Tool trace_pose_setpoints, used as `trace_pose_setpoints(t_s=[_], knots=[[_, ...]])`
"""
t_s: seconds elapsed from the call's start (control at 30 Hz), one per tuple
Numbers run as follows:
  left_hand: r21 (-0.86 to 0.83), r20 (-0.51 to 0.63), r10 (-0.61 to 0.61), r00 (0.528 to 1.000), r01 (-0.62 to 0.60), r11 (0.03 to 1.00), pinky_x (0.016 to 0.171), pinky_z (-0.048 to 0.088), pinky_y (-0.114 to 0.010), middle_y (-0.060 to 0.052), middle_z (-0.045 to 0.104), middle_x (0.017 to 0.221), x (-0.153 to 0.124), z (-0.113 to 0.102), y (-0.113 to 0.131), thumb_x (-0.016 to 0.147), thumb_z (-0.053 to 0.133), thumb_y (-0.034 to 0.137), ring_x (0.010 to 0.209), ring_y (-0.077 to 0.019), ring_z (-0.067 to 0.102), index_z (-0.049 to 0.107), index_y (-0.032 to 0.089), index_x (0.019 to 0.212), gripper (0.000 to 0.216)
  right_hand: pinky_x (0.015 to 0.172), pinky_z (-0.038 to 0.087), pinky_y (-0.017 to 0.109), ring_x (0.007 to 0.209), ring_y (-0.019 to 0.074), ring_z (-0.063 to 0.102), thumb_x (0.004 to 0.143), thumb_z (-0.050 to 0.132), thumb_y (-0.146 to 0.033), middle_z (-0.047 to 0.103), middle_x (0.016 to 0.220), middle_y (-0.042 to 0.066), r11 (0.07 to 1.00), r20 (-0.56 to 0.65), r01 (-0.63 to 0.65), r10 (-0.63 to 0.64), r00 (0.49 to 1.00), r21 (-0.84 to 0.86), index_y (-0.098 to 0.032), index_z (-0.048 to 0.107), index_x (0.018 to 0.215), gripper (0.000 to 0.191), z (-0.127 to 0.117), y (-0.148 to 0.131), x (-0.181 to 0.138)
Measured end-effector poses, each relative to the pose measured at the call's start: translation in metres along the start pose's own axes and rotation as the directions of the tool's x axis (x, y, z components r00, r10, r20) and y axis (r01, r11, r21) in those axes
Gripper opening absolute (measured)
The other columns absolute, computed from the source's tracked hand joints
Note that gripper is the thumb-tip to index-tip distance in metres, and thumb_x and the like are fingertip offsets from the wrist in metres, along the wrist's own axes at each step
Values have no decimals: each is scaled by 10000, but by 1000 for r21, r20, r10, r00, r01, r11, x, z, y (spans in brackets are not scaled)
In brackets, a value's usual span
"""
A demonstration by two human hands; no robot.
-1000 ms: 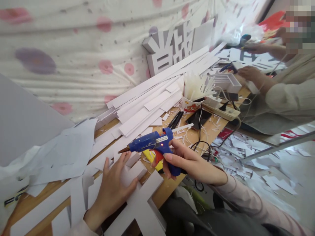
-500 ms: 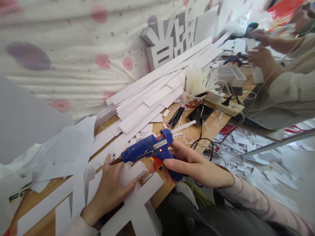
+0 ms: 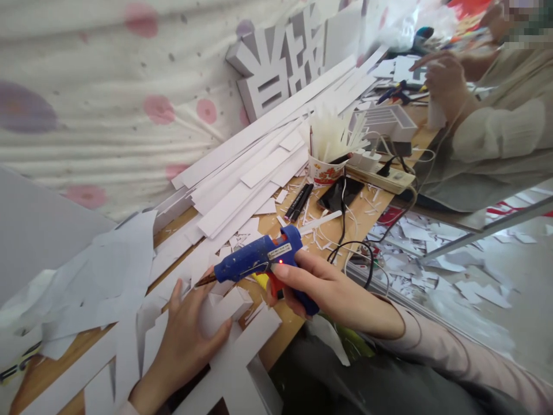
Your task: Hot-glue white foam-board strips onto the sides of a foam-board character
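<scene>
My right hand is wrapped round the handle of a blue hot glue gun, fingers by its orange-red trigger. A small red light glows on the gun's side, and a glue stick juts from its back. The nozzle points left and down, close to the fingers of my left hand. That hand grips a white three-dimensional board letter, thumb on one side and fingers on the other. Where the nozzle tip meets the letter, if it does, is hidden behind my left fingers.
Behind lie white board strips, black markers, a paper cup of glue sticks, a phone and a power strip with loose cables. Finished white letters lean on the curtain. A co-worker's hand works at right.
The whole view has shifted, so the background sits further left. My right thumb has moved up along the glue gun's body. Farther off, the co-worker's hands have changed position.
</scene>
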State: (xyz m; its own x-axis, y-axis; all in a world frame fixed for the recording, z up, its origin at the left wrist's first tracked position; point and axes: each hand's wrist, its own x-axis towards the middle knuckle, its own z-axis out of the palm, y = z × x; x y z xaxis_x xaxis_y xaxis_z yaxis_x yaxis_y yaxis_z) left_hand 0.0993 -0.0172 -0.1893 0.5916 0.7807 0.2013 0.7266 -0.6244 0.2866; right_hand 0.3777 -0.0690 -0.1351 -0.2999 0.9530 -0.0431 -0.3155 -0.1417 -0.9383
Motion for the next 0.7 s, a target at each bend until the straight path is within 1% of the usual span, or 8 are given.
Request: trace_pose_setpoints(t_s=[0.07, 0.17, 0.3, 0.37, 0.43, 0.53, 0.63, 0.7], knots=[[30, 1, 5, 1000, -5, 1000, 1209, 188, -697, -69, 671, 1314, 0, 0, 1, 882, 571, 417, 1281, -348, 585, 394, 321, 1397, 552, 455, 329, 198, 508, 44, 446, 960, 564, -506, 615, 766, -21, 1000, 10, 15, -15, 1000, 11, -177, 559, 892, 336, -1, 0, 0], [74, 3, -18, 1000, 18, 997, 1196, 218, -704, -96, 654, 1329, -1, 0, 1, 889, 569, 421, 1276, -350, 582, 403, 275, 1412, 568, 472, 338, 197, 523, 55, 441, 964, 567, -496, 551, 678, -48, 1000, 13, 11, -11, 1000, 20, -177, 554, 893, 327, -1, -1, -1], [68, 1, -39, 999, 39, 997, 1190, 235, -701, -102, 658, 1323, -3, 1, -1, 879, 578, 452, 1305, -362, 556, 451, 257, 1397, 568, 492, 338, 198, 531, 64, 431, 962, 564, -476, 511, 619, -69, 1000, 20, -9, 9, 1000, 9, -180, 546, 923, 300, 0, -3, -3], [73, -3, -41, 999, 41, 996, 1187, 231, -709, -109, 646, 1341, -2, 1, -2, 880, 576, 457, 1328, -371, 534, 448, 251, 1408, 581, 492, 331, 199, 528, 64, 425, 952, 574, -469, 512, 616, -72, 1000, 21, -15, 15, 1000, 7, -183, 541, 929, 289, 0, -4, -3], [85, -3, -15, 1000, 15, 996, 1179, 227, -724, -116, 640, 1351, -1, 1, -1, 893, 558, 450, 1317, -370, 545, 432, 247, 1412, 572, 490, 325, 204, 522, 62, 421, 939, 587, -463, 537, 645, -63, 1000, 12, -20, 20, 1000, 8, -187, 537, 918, 282, 1, -5, -4], [97, 6, 32, 999, -33, 995, 1165, 237, -740, -115, 639, 1357, 1, -2, 3, 908, 545, 426, 1288, -361, 575, 399, 265, 1406, 544, 492, 338, 213, 528, 58, 440, 936, 589, -474, 612, 753, -24, 999, 4, -29, 29, 1000, 19, -185, 544, 897, 295, 1, -5, -3], [99, 1, 39, 999, -39, 994, 1146, 273, -745, -120, 594, 1422, 2, -5, 6, 917, 534, 380, 1312, -361, 558, 377, 284, 1405, 522, 476, 342, 211, 532, 60, 464, 950, 556, -535, 658, 824, 11, 999, -2, -30, 30, 1000, 19, -182, 549, 885, 359, 0, -4, -2], [100, -1, 39, 999, -38, 994, 1134, 292, -745, -124, 579, 1441, 2, -5, 7, 920, 519, 358, 1321, -362, 551, 362, 289, 1416, 525, 464, 340, 207, 523, 57, 465, 950, 552, -540, 668, 839, 22, 999, 0, -33, 33, 999, 11, -179, 550, 883, 367, -1, -2, -1]])
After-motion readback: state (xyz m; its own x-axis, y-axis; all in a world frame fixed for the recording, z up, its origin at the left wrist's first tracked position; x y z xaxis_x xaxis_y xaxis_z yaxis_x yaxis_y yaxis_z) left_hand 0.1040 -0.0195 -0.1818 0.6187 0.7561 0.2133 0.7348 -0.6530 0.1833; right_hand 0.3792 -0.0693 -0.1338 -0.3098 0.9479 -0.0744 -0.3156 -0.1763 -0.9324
